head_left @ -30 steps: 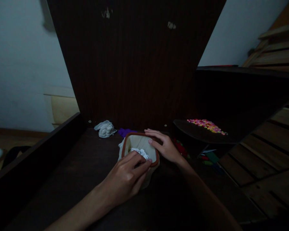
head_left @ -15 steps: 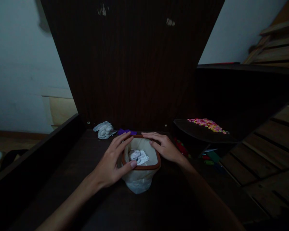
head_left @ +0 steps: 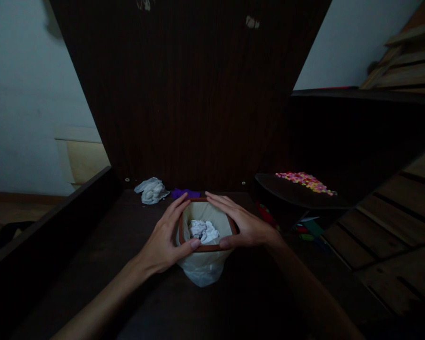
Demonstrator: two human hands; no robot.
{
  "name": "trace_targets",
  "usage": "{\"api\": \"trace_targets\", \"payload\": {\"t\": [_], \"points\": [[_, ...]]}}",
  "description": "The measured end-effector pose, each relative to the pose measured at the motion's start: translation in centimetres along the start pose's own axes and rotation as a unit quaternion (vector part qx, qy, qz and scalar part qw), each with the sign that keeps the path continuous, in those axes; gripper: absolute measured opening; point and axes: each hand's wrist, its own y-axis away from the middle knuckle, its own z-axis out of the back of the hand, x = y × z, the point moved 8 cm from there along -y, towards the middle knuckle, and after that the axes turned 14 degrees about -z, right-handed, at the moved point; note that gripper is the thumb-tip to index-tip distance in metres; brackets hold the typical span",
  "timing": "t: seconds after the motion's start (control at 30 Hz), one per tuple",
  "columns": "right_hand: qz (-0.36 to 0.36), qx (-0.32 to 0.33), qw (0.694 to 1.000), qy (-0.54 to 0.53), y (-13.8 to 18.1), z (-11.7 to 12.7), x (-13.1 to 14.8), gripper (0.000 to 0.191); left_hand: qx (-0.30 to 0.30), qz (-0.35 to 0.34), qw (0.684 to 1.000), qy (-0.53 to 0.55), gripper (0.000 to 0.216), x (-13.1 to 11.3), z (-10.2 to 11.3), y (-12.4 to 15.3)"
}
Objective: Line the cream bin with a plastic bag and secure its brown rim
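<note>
In the head view, a small bin (head_left: 208, 248) with a brown rounded-square rim stands on the dark brown wooden surface (head_left: 116, 226), directly between the two hands. A pale, translucent plastic liner (head_left: 201, 271) folds over the rim and hangs down outside, bunching at six o'clock. Inside lies a wad of crumpled white paper (head_left: 204, 231), which neither hand touches.

The left hand (head_left: 165, 236) grips the rim at nine o'clock, thumb on the near edge, fingers reaching to the far corner. The right hand (head_left: 248, 229) grips it at three o'clock, thumb likewise on the near edge, fingers over the far side.

From the bin, a crumpled whitish plastic bag (head_left: 152, 191) lies at ten o'clock and a bright purple piece of soft material (head_left: 180, 193) at eleven, near the left fingertips. At two o'clock, small pink, red and yellow pieces (head_left: 306, 183) are heaped on a dark, curved-edge shelf (head_left: 290, 194).
</note>
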Motion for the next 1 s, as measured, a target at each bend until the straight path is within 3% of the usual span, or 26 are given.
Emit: {"api": "trace_targets", "payload": {"t": [0.17, 0.43, 0.8, 0.9, 1.0], "points": [[0.013, 0.025, 1.0, 0.008, -0.2, 0.0, 0.0, 0.121, -0.01, -0.006, 1.0, 0.004, 0.079, 0.1, -0.2, 0.1], [-0.007, 0.022, 1.0, 0.012, -0.5, -0.2, -0.5, 0.124, -0.021, -0.02, 0.999, -0.014, 0.082, -0.1, -0.4, 0.5], [0.024, -0.005, 0.999, -0.037, -0.2, -1.2, -1.0, 0.123, -0.015, -0.026, 0.999, -0.01, 0.083, -0.1, -1.1, 0.5], [0.006, -0.016, 0.995, -0.101, 0.4, -1.4, -2.3, 0.13, 0.004, -0.01, 1.0, 0.014, 0.095, 0.2, -1.3, 1.2], [-0.024, -0.02, 0.974, -0.226, 1.8, -2.6, -4.2, 0.148, 0.026, 0.016, 0.999, 0.035, 0.115, 0.9, -2.1, 3.2]]}}
